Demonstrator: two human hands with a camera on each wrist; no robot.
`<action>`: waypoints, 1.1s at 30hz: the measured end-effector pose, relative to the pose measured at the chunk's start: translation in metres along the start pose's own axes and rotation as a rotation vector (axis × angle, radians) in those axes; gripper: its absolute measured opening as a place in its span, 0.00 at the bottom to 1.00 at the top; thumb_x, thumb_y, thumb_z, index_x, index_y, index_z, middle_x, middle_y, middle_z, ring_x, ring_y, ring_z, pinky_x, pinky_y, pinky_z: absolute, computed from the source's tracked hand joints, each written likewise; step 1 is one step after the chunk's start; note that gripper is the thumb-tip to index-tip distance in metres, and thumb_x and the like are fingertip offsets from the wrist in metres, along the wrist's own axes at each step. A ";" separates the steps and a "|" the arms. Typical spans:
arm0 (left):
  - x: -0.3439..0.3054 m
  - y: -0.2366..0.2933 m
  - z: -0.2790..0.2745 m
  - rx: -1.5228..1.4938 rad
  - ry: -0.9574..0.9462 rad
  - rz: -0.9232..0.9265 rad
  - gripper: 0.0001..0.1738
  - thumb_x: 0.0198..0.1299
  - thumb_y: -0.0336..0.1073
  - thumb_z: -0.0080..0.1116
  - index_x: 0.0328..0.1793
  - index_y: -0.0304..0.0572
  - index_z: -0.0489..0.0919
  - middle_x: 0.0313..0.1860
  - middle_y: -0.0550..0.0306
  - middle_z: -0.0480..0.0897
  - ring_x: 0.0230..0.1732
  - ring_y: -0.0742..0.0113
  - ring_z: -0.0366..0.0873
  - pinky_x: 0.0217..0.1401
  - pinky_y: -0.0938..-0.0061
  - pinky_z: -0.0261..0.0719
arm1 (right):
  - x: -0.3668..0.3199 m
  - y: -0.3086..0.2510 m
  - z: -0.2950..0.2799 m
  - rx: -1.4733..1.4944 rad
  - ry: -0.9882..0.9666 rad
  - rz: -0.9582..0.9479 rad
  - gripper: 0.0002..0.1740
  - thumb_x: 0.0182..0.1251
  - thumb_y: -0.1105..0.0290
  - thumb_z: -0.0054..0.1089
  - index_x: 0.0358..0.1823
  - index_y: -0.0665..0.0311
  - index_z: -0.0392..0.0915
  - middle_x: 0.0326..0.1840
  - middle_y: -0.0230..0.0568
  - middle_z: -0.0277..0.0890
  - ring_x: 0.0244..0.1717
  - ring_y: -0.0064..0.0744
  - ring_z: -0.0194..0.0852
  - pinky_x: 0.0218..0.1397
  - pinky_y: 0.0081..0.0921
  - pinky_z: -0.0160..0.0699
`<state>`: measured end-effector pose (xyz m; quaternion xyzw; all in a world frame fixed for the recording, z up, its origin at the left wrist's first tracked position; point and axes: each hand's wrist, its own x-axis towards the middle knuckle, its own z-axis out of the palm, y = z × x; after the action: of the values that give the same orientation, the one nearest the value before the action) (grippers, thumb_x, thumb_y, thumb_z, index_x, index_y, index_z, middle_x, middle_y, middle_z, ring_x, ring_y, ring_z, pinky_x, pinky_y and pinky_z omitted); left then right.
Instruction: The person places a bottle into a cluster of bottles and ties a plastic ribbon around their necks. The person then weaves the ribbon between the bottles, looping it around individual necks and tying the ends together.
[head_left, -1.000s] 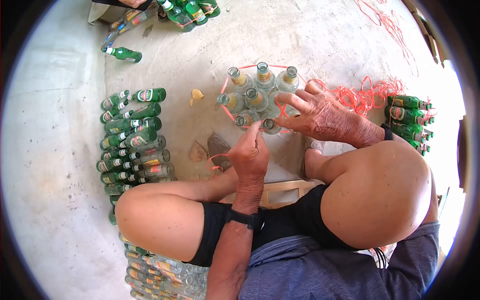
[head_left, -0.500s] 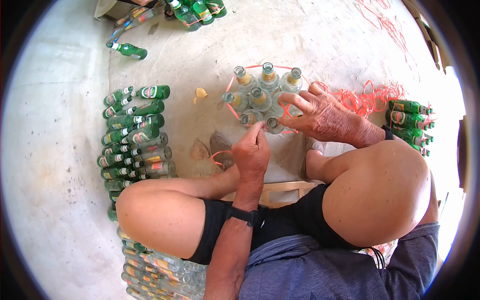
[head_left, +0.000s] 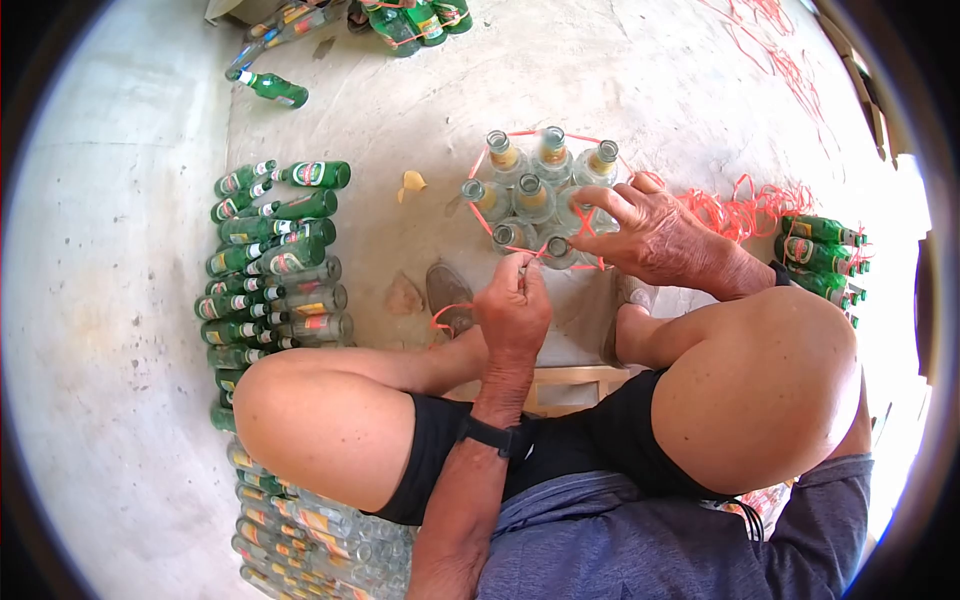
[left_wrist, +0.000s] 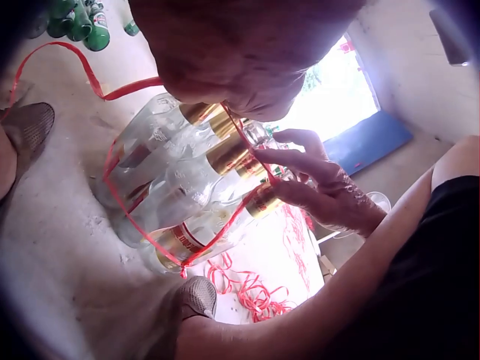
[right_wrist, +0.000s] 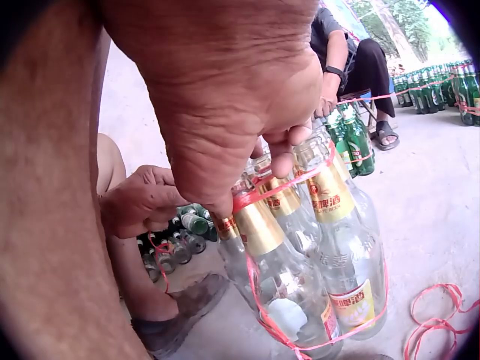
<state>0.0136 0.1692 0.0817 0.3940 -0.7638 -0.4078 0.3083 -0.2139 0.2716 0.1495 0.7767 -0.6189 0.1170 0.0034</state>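
Several clear glass bottles [head_left: 533, 203] with gold neck labels [right_wrist: 257, 225] stand upright in a tight cluster on the floor, red plastic twine [left_wrist: 133, 217] looped around them. My left hand [head_left: 512, 308] pinches a strand just in front of the nearest bottle neck; its free tail [left_wrist: 84, 67] hangs off to the left. Over the right-hand necks is my right hand [head_left: 652, 238], bent fingers and thumb spread across crossing strands. The thumb [right_wrist: 212, 196] presses twine at a gold neck in the right wrist view. The left fingertips are hidden in the left wrist view.
Green and clear bottles [head_left: 290, 260] lie stacked at left, more [head_left: 325, 520] below. Tied green bottles [head_left: 820, 245] lie at right beside tangled twine [head_left: 745, 210]. One green bottle [head_left: 275, 90] lies at the upper left. Another person [right_wrist: 352, 64] sits by tied bottles.
The head view has shifted, so the bottles and both hands appear farther right. My left hand has drawn slightly away from the front bottle, showing more strand; the right hand stays at the necks.
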 end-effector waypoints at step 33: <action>0.001 -0.033 0.010 -0.666 -0.201 -0.577 0.06 0.71 0.27 0.70 0.49 0.32 0.91 0.34 0.72 0.85 0.33 0.86 0.74 0.36 0.83 0.70 | 0.008 0.008 -0.012 0.119 -0.071 0.021 0.23 0.57 0.60 0.80 0.55 0.52 0.87 0.71 0.35 0.71 0.58 0.36 0.83 0.58 0.44 0.79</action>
<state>0.0168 0.1598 0.0487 0.4287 -0.4759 -0.7369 0.2162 -0.2221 0.2640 0.1611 0.7728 -0.6186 0.1259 -0.0657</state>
